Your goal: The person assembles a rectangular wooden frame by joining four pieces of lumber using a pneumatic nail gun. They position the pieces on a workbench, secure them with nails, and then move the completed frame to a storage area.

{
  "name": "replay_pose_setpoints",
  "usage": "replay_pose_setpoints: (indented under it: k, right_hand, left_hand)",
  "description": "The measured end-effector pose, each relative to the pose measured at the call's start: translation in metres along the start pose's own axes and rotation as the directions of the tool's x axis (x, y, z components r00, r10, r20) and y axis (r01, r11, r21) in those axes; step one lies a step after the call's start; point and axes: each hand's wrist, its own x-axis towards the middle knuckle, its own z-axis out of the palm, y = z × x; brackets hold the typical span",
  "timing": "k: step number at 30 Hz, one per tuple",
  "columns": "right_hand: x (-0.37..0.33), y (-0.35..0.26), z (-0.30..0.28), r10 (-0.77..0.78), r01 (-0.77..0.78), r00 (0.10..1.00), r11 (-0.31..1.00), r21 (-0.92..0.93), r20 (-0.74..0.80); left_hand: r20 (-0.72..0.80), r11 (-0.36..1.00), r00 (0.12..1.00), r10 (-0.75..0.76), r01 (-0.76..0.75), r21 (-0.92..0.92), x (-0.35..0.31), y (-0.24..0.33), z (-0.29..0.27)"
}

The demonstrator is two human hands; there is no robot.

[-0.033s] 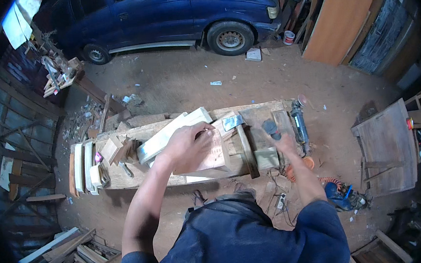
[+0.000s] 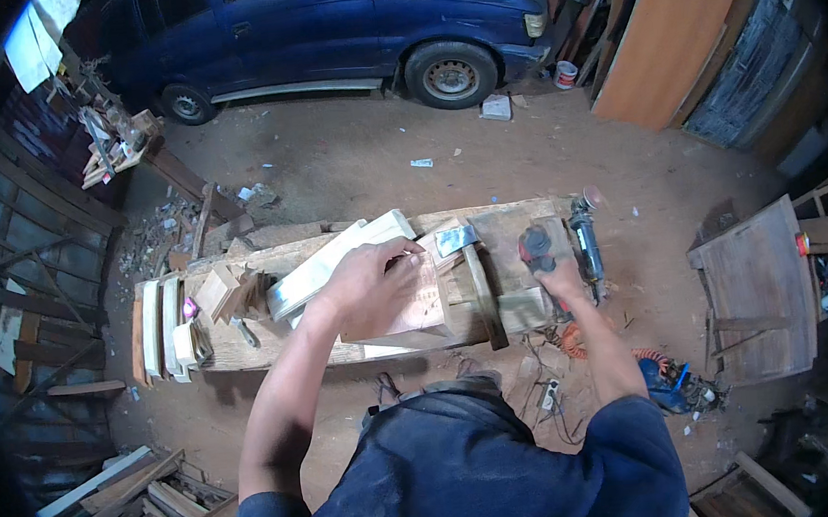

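Note:
My left hand (image 2: 369, 280) lies over a pale wooden block (image 2: 425, 302), its fingers curled at the block's far left corner. To the right, my right hand (image 2: 562, 281) is closed on a red and black hand-held power tool (image 2: 535, 246), held over the right part of the wooden bench (image 2: 230, 353). Its exact kind is hard to make out. Between the two hands lies a hammer (image 2: 483, 297) with a wooden handle and a shiny head. Behind my left hand are pale planks (image 2: 387, 227).
A dark angle grinder (image 2: 588, 243) lies at the bench's right end. Wood pieces (image 2: 223, 293) and upright boards (image 2: 152, 326) stand at the left. Cables and a power strip (image 2: 550, 396) lie on the floor near an orange hose (image 2: 651, 354). A blue car (image 2: 306, 36) stands beyond.
The power tool in my right hand has turned, so that its red part now shows. My left hand stays in place on the wooden block.

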Motion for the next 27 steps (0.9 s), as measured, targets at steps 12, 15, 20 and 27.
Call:
replay_pose_setpoints:
  k: [12, 15, 20, 27]
  right_hand:
    - [-0.147, -0.291, -0.245, -0.234, 0.043, 0.842, 0.927, 0.371, 0.487]
    - [-0.158, -0.346, -0.255, -0.193, 0.196, 0.806, 0.979, 0.055, 0.560]
    - [-0.155, -0.361, -0.241, -0.260, 0.358, 0.783, 0.931, -0.069, 0.565]
    - [-0.154, -0.385, -0.237, -0.149, 0.273, 0.762, 0.956, -0.105, 0.630]
  left_hand:
    - [-0.066, 0.999, 0.997, -0.026, 0.029, 0.041, -0.026, -0.008, -0.008]
    - [-0.074, 0.997, 0.994, 0.083, -0.082, 0.010, -0.028, -0.022, -0.008]
    - [-0.124, 0.986, 0.978, 0.168, -0.168, 0.008, -0.016, -0.040, 0.002]
    - [-0.121, 0.987, 0.980, 0.160, -0.156, 0.040, -0.018, -0.047, 0.002]
